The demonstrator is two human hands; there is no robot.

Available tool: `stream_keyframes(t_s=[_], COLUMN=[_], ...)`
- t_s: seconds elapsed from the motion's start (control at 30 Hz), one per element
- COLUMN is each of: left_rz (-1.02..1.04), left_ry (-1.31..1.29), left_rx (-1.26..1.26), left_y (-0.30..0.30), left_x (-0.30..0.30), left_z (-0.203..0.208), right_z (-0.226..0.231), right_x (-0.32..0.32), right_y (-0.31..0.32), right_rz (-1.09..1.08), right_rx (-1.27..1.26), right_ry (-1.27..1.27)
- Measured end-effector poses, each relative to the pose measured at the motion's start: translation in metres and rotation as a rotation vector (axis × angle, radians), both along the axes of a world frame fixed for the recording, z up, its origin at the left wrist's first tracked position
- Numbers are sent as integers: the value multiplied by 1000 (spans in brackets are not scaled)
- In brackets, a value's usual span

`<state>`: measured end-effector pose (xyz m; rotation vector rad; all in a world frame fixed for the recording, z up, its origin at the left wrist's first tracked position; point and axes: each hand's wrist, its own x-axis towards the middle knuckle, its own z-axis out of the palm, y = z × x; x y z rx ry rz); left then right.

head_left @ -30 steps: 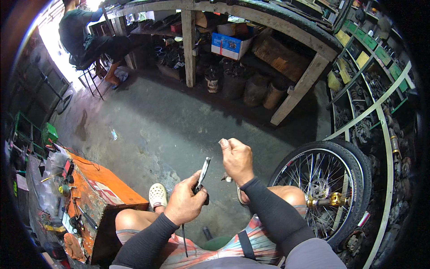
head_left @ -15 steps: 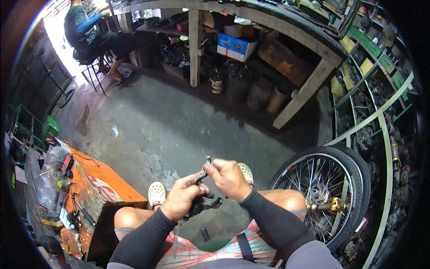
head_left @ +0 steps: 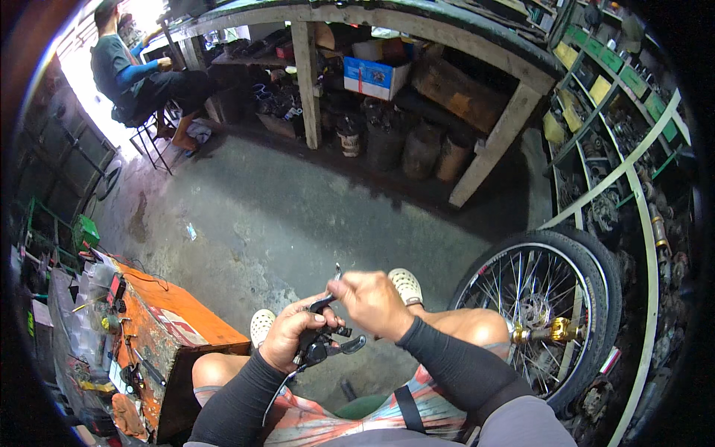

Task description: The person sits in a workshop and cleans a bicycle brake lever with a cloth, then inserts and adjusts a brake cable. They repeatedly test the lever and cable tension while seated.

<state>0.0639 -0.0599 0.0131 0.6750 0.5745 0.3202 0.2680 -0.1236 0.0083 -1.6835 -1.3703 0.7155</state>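
Note:
My left hand [head_left: 292, 334] is closed around a black bicycle shifter and brake-lever unit [head_left: 319, 350] in front of my lap. A curved black lever with a pale end juts out to the right of it, and a thin cable trails down past my left forearm. My right hand [head_left: 375, 304] is closed just above the unit, its fingers pinching a slim metal piece with a shiny tip [head_left: 338, 268]. That piece is mostly hidden by the fingers; its exact kind cannot be made out.
At left stands an orange box [head_left: 175, 302] beside small tools and clear plastic containers. Bicycle wheels [head_left: 536, 313] lean at right, near shelves of parts [head_left: 596, 164]. Across the floor is a wooden workbench [head_left: 307, 89]; another person [head_left: 126, 74] sits at its far left.
My right hand has turned and lowered slightly over the unit. The shiny tip has shifted a little left. More of the black unit shows beneath my hands, and the view has shifted slightly.

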Motion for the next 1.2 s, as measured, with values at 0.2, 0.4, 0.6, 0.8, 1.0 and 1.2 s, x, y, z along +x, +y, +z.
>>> stream_keyframes(t_s=[0.2,0.4,0.6,0.8,1.0,1.2], left_rz=[-32,-19,-43,-34,-65,-4], left_ry=[14,-27,-44,2,88,81], left_rx=[-11,-16,-15,-5,108,188], left_y=[2,1,5,1,0,-4], left_x=[1,6,5,-3,-3,5], left_z=[-9,-1,1,-13,-11,-14], right_z=[3,1,17,-4,0,-1], right_x=[-8,14,18,2,-16,-4], right_y=[-10,4,11,0,-13,-3], right_rz=[25,-110,-112,4,56,44], right_rx=[-21,49,-34,55,-27,-72], right_ry=[17,-162,-51,-184,-24,-156])
